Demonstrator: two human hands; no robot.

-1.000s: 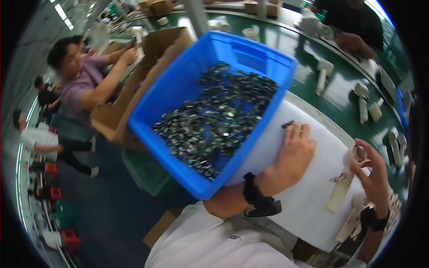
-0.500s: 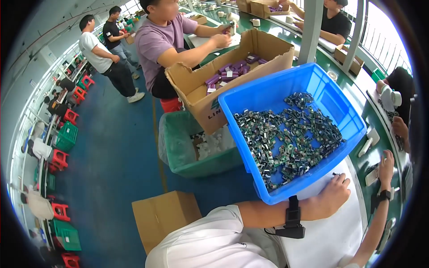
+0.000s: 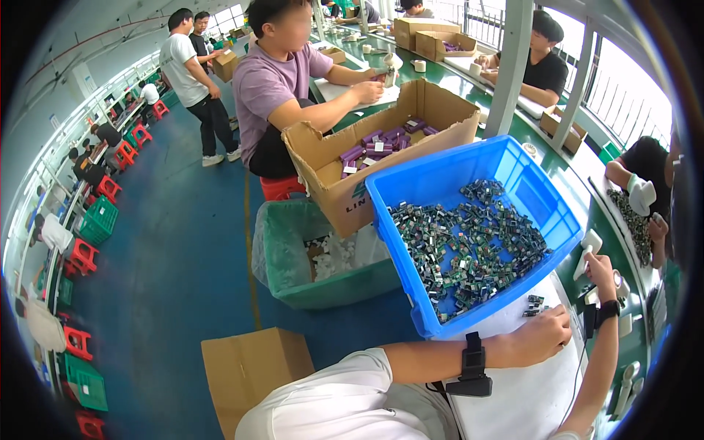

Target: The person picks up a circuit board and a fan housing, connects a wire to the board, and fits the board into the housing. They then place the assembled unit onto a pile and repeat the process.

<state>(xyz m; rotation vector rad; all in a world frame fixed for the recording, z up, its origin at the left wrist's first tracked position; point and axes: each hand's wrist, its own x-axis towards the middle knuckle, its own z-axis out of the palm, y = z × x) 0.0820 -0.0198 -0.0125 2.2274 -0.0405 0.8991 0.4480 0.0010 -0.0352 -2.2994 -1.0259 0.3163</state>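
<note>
My left hand (image 3: 541, 338) rests low over the white work surface (image 3: 506, 400), fingers curled down and closed; whatever they hold is hidden. Several small green circuit boards (image 3: 535, 305) lie just beyond its fingers. More boards (image 3: 469, 246) are heaped in the blue plastic bin (image 3: 539, 172), which stands tilted past my left forearm. Farther right, my right hand (image 3: 603, 275) has its fingertips closed on the handle of a white handheld device (image 3: 590, 240) with a rounded head. A dark band circles my right wrist, and a strapped black unit sits on my left.
A cardboard box (image 3: 396, 172) of purple-wrapped cells stands behind the bin. Below it is a lined green crate (image 3: 334, 286) with white scraps. A closed carton (image 3: 253, 374) is on the floor. A seated person in purple (image 3: 271, 95) works beyond. White devices (image 3: 627, 381) lie at right.
My right hand has reached forward and taken hold of the white device. The left hand has drawn back slightly, and small boards now show on the white surface beyond it. The view has shifted.
</note>
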